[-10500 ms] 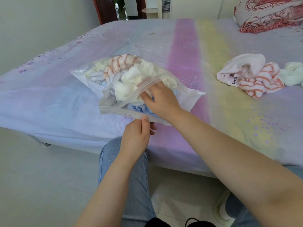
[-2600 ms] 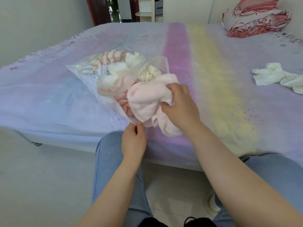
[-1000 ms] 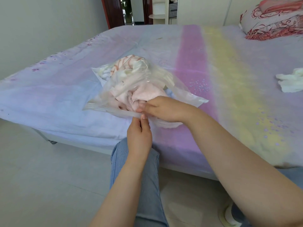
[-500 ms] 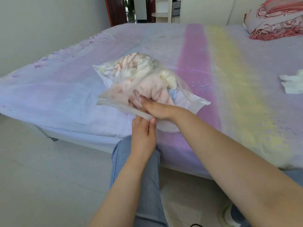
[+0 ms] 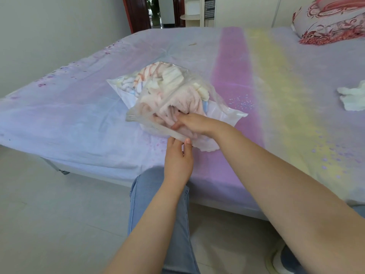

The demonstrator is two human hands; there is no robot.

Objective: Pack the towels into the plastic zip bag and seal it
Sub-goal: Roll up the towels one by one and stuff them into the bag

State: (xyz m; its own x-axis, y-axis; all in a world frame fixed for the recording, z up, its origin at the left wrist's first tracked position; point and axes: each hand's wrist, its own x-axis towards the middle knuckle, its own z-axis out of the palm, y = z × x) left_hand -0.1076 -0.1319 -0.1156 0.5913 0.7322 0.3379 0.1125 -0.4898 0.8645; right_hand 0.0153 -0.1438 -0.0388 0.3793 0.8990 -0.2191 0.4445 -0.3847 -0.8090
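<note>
A clear plastic zip bag point(image 5: 227, 112) lies on the bed, bulging with several towels. Its mouth gapes open toward me. A pink towel point(image 5: 183, 104) fills the mouth, with white and striped towels point(image 5: 156, 76) behind it. My left hand point(image 5: 177, 157) pinches the near lip of the bag's mouth. My right hand point(image 5: 194, 123) reaches into the mouth, fingers on the pink towel; the fingertips are partly hidden by plastic. A white towel point(image 5: 353, 98) lies loose on the bed at the far right.
The bed point(image 5: 79, 119) has a pastel sheet with pink and yellow bands; its near edge runs just behind my left hand. A red-patterned pillow point(image 5: 327, 22) sits at the back right. My jeans-clad knee point(image 5: 156, 194) is below the bed edge, over the tiled floor.
My right hand has pushed the pink towel into the bag and now sits shallower in the mouth. The left hand keeps its pinch on the near lip.
</note>
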